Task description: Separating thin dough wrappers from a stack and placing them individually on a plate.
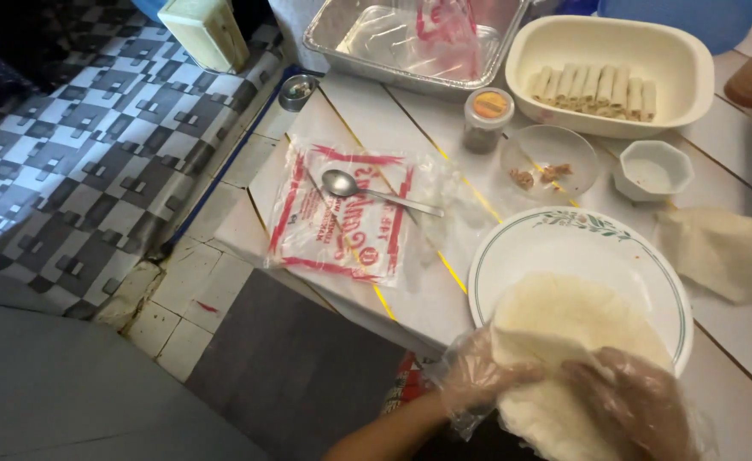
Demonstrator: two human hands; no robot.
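Both my hands wear thin clear plastic gloves. My left hand and my right hand hold the near edge of a thin, pale round wrapper sheet, folding it up. The sheet lies on a white plate with a green rim line and a flower print. A cream oval dish at the back holds a row of rolled wraps.
A metal spoon lies on an empty clear packet with red print. Nearby stand a spice jar, a glass bowl with filling scraps, a small white cup, a foil tray and loose wrappers.
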